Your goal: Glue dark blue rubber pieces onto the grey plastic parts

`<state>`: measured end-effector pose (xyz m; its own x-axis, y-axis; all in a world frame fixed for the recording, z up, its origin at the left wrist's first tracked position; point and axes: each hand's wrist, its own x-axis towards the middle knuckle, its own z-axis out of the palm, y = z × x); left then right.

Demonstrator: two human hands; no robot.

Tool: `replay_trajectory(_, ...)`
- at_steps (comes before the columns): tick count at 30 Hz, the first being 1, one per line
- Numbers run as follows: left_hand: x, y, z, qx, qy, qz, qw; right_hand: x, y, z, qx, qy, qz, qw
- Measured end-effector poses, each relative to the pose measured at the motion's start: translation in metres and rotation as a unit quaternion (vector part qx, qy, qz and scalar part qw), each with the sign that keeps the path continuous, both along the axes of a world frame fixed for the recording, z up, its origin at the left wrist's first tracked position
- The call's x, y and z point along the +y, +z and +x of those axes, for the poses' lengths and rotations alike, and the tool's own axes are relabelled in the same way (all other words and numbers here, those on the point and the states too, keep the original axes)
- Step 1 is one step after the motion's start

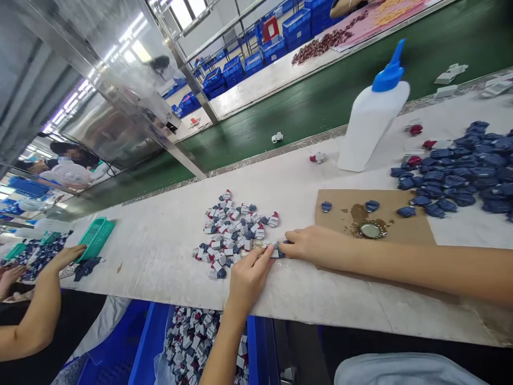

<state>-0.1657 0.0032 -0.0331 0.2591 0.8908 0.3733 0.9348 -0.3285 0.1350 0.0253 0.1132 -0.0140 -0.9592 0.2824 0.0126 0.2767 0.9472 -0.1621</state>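
Note:
My left hand (pixel 248 275) and my right hand (pixel 310 245) meet over the white tabletop, fingertips almost touching. Between them is a small grey-and-navy piece (pixel 277 252), pinched from both sides and partly hidden by the fingers. Just left of it lies a loose heap of small grey, navy and dark red pieces (pixel 236 230). Under and behind my right forearm is a brown cardboard sheet (pixel 334 206), wet-stained around a small round metal cap (pixel 372 230). A few navy pieces (pixel 372 206) rest on the cardboard.
A white bottle with a blue nozzle (pixel 371 117) stands behind the cardboard. Many navy pieces (pixel 473 166) are piled at right. Beyond runs a green conveyor belt (pixel 248 125). Below the table edge sits a blue bin (pixel 156 342). A co-worker's hand touches a green basket (pixel 96 238).

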Motion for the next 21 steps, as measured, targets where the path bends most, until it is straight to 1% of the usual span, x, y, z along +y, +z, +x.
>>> replay_trajectory(4, 0.003, -0.005, -0.005, 0.013, -0.028, 0.013, 0.999, -0.002, 0.000, 0.000, -0.041, 0.041, 0.061, 0.996)
replay_trajectory(9, 0.008, -0.005, -0.007, 0.032, -0.061, 0.056, 0.996, -0.002, -0.005, -0.001, -0.041, 0.044, 0.069, 0.996)
replay_trajectory(13, 0.010, -0.005, -0.006, 0.014, -0.069, 0.067, 0.995, -0.005, -0.008, -0.001, -0.035, 0.030, 0.057, 0.997)
replay_trajectory(17, 0.011, -0.005, -0.007, -0.006, -0.065, 0.063, 0.996, -0.012, -0.006, -0.005, -0.041, -0.015, 0.019, 0.999)
replay_trajectory(21, 0.011, -0.005, -0.009, -0.021, -0.033, 0.046, 0.998, -0.016, 0.000, -0.015, -0.033, -0.055, -0.025, 0.998)
